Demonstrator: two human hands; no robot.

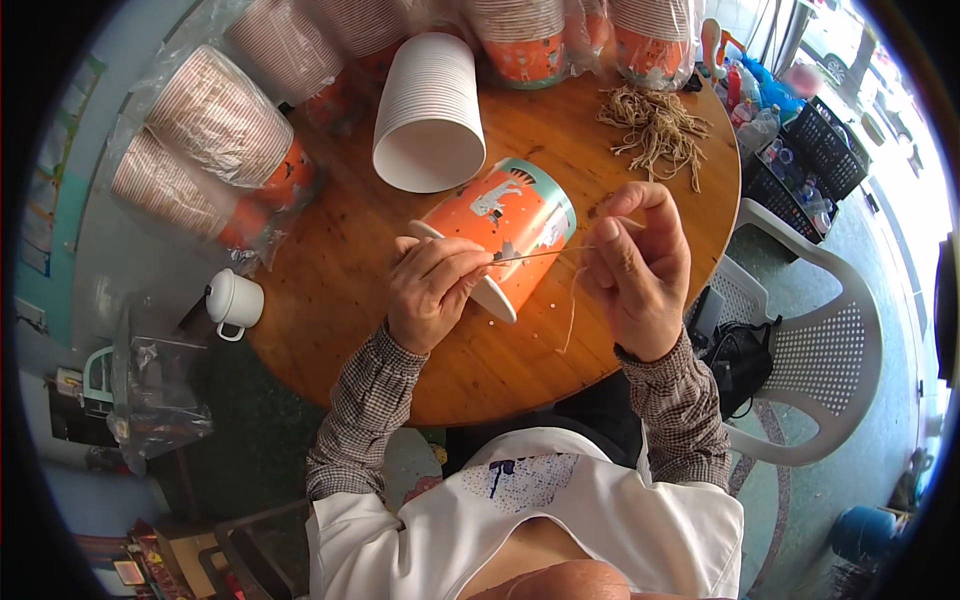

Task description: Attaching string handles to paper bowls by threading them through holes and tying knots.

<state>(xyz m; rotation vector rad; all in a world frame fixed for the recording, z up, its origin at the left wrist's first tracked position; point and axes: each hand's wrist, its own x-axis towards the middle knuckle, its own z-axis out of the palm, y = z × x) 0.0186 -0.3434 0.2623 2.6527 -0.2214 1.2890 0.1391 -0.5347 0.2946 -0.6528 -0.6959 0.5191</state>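
Observation:
An orange paper bucket [520, 215] with a teal band and printed animals lies tilted on its side on the round wooden table [440, 375], its white rim toward me. My left hand [432, 288] is closed at the rim, pinching one end of a thin tan string [540, 254]. From there the string runs taut across the bucket's side to my right hand [640, 272], whose thumb and fingers are closed on it. A loose tail of string dangles below the right hand. Behind the bucket lies a stack of white paper buckets [425, 115], open end toward me.
Plastic-wrapped bucket stacks [222, 115] line the table's left and far sides. A pile of loose strings [655, 128] lies at the far right. A white enamel mug [236, 302] stands at the left edge. A white plastic chair [830, 340] with a black bag is at right, near black crates [800, 170].

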